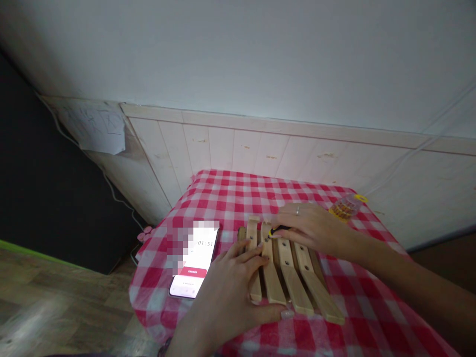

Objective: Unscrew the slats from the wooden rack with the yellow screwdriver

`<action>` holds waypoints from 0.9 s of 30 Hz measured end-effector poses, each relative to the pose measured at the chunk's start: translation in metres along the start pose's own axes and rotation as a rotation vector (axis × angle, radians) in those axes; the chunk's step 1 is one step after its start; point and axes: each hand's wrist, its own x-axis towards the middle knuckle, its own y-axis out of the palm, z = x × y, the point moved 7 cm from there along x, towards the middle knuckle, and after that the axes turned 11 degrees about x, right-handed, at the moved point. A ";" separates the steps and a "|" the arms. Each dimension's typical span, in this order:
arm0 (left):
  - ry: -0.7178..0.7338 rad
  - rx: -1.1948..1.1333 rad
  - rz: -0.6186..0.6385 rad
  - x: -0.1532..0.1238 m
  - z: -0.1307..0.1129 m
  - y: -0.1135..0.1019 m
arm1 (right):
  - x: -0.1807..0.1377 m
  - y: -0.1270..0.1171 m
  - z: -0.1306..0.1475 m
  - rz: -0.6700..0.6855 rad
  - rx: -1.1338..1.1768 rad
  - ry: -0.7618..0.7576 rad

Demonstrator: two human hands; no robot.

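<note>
A wooden rack [292,285] lies on the table, made of several pale angled slats with dark screws over a darker backing. My left hand [238,292] rests on its left slats with fingers spread and thumb by the lower edge. Above the rack's upper part, my right hand [312,225] is closed around a small black and yellow screwdriver [279,230]. The screwdriver's end points at a screw [267,240] on the second slat from the left; whether it sits in the screw head I cannot tell. The right palm hides part of the rack's top.
A phone [192,285] with a lit timer screen lies left of the rack. A clear plastic container [346,208] with a yellow lid rests at the back right. Red and white checked cloth [223,191] covers the table, which stands against a white panelled wall [241,148].
</note>
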 end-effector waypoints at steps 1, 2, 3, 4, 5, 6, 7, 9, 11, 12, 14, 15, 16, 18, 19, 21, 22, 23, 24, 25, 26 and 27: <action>0.004 0.002 -0.002 0.000 -0.001 -0.001 | 0.001 -0.001 0.004 0.035 -0.037 -0.021; 0.009 0.007 -0.003 0.000 -0.002 -0.002 | 0.002 -0.003 0.007 0.061 -0.063 -0.022; 0.012 0.014 -0.005 0.000 -0.002 -0.002 | 0.003 -0.005 0.009 0.081 -0.079 -0.009; 0.014 0.022 -0.008 0.000 -0.003 -0.003 | 0.004 -0.007 0.010 0.103 -0.085 0.017; 0.018 0.028 -0.011 0.000 -0.003 -0.004 | 0.005 -0.008 0.010 0.135 -0.080 0.050; 0.022 0.031 -0.012 0.000 -0.004 -0.004 | 0.005 -0.009 0.009 0.168 -0.066 0.083; 0.028 0.030 -0.013 0.000 -0.004 -0.004 | 0.006 -0.010 0.008 0.200 -0.048 0.113; 0.034 0.025 -0.011 0.000 -0.003 -0.003 | 0.007 -0.010 0.004 0.248 0.003 0.145; 0.028 0.017 -0.008 -0.001 -0.002 -0.002 | 0.009 -0.010 0.001 0.261 0.059 0.146; 0.023 0.016 -0.007 -0.001 -0.001 -0.002 | 0.010 -0.010 -0.001 0.247 0.078 0.143; 0.011 0.016 -0.002 -0.001 0.000 -0.001 | 0.011 -0.010 -0.006 0.192 0.087 0.137; 0.008 0.017 0.000 -0.001 0.000 0.000 | 0.010 -0.010 -0.008 0.153 0.081 0.141; 0.006 0.017 0.002 -0.001 0.000 0.000 | 0.010 -0.010 -0.010 0.112 0.072 0.153; -0.001 0.017 0.004 -0.001 0.000 0.001 | 0.006 -0.010 -0.016 0.038 0.054 0.200; -0.005 0.018 0.005 -0.001 0.000 0.001 | 0.004 -0.010 -0.018 0.005 0.043 0.230; -0.011 0.020 0.006 -0.002 0.000 0.001 | 0.001 -0.011 -0.021 -0.050 0.011 0.280; -0.014 0.021 0.007 -0.002 0.000 0.001 | -0.001 -0.011 -0.021 -0.069 -0.007 0.292; -0.014 0.022 0.007 -0.002 0.000 0.000 | -0.001 -0.012 -0.020 -0.083 -0.020 0.295; -0.013 0.023 0.008 -0.002 0.000 0.000 | -0.002 -0.012 -0.020 -0.090 -0.018 0.292; -0.013 0.024 0.008 -0.002 0.000 0.000 | -0.002 -0.012 -0.019 -0.090 0.005 0.284; -0.013 0.024 0.007 -0.002 0.000 0.000 | -0.001 -0.011 -0.018 -0.089 0.046 0.275; -0.012 0.024 0.005 -0.001 0.000 0.000 | -0.001 -0.011 -0.017 -0.088 0.102 0.266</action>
